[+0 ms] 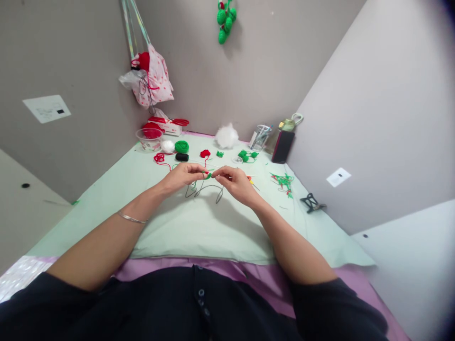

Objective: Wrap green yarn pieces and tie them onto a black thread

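Over the middle of the table, my left hand (183, 175) pinches a small green crochet piece (207, 175) with a bit of red at its top. My right hand (235, 182) is closed at the piece's right end, thumb and fingertips together; whatever lies between them is too small to make out. A dark thread (199, 190) hangs in loose loops below both hands. Partly hidden behind my right hand lies a tool with orange and yellow handles (250, 180). Just beyond the hands is a small red yarn ball (205, 153) with a trailing strand.
Behind my left hand are a black thread spool (182, 157), a green yarn ball (181, 146) and a clear tub (149, 139). White stuffing (226, 136), green crochet pieces (248, 156), a phone (283, 147) and yarn scraps (283, 183) lie further right. A black stand (312, 202) sits at the right edge.
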Motion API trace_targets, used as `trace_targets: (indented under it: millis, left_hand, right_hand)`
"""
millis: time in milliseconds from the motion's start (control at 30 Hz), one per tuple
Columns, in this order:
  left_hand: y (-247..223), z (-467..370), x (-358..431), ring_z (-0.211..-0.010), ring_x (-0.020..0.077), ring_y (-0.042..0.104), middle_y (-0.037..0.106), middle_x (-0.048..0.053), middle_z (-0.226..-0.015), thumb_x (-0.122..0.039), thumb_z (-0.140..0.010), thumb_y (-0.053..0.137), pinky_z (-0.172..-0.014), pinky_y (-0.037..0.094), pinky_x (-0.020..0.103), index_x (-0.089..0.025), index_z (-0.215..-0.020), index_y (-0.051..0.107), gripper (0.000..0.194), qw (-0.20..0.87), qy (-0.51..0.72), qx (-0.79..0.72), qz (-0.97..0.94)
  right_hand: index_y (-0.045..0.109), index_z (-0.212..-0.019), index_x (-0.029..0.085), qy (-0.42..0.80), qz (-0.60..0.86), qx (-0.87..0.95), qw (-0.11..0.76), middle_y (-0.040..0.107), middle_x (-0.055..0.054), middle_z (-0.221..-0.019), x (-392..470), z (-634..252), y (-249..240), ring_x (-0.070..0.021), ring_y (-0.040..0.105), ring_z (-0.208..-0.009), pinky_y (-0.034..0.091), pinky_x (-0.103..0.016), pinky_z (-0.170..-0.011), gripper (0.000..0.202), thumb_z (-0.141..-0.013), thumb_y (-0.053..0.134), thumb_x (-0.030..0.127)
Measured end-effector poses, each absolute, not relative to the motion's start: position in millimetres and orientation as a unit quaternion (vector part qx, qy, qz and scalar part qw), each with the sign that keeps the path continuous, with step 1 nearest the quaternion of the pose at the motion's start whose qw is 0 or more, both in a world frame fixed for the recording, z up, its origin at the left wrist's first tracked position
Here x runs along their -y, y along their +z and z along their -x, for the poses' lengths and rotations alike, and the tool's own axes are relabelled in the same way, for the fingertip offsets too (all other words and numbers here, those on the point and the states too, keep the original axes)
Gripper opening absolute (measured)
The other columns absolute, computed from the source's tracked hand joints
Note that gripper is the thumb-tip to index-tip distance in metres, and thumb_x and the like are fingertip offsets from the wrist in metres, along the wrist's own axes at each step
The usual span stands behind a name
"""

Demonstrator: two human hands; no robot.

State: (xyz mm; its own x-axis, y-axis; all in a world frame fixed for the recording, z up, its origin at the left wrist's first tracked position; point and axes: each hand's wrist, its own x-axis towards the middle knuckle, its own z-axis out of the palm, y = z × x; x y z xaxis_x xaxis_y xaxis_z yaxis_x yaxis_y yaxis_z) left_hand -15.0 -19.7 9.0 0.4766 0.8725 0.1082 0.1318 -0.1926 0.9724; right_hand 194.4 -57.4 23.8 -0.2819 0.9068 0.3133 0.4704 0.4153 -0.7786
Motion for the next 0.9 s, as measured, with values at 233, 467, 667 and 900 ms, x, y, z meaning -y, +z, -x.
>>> trace_targets:
  millis: [233, 467, 667, 900]
  left_hand:
    - [18, 18, 21, -0.050, 0.0064, 0.025, 0.043, -0.004, -0.060, -0.037, -0.075, 0.073, -0.049, 0.015, 0.025, -0.017, -0.099, 0.070, 0.031, 0.598, 0.356, -0.322, -0.642]
    - [21, 17, 24, -0.051, 0.0063, 0.026, 0.043, -0.004, -0.061, -0.034, -0.072, 0.075, -0.049, 0.016, 0.025, -0.017, -0.093, 0.070, 0.028, 0.616, 0.367, -0.316, -0.622]
    - [19, 14, 23, -0.049, 0.0054, 0.026, 0.040, -0.005, -0.060, -0.034, -0.070, 0.077, -0.049, 0.015, 0.024, -0.016, -0.091, 0.070, 0.029, 0.612, 0.388, -0.322, -0.609]
    - [20, 11, 26, -0.049, 0.0050, 0.026, 0.039, -0.005, -0.059, -0.032, -0.068, 0.078, -0.048, 0.014, 0.024, -0.015, -0.088, 0.068, 0.028, 0.638, 0.384, -0.316, -0.588]
  right_hand:
    - [0.071, -0.089, 0.018, 0.456, 0.408, 0.668, 0.423, 0.052, 0.003, -0.067, 50, -201, 24, -0.0086, 0.040, -0.059, 0.035, -0.024, -0.055, 0.025, -0.077, 0.068, 0.039]
    - [0.068, -0.084, 0.018, 0.517, 0.381, 0.634, 0.430, 0.051, 0.003, -0.067, 47, -199, 17, -0.0073, 0.040, -0.057, 0.038, -0.022, -0.053, 0.028, -0.073, 0.074, 0.043]
    - [0.068, -0.083, 0.018, 0.525, 0.365, 0.615, 0.461, 0.053, 0.003, -0.069, 48, -194, 14, -0.0068, 0.041, -0.056, 0.039, -0.021, -0.052, 0.027, -0.072, 0.076, 0.042]
    - [0.068, -0.083, 0.018, 0.530, 0.359, 0.612, 0.465, 0.055, 0.002, -0.071, 46, -194, 9, -0.0068, 0.043, -0.056, 0.040, -0.022, -0.052, 0.027, -0.071, 0.077, 0.041]
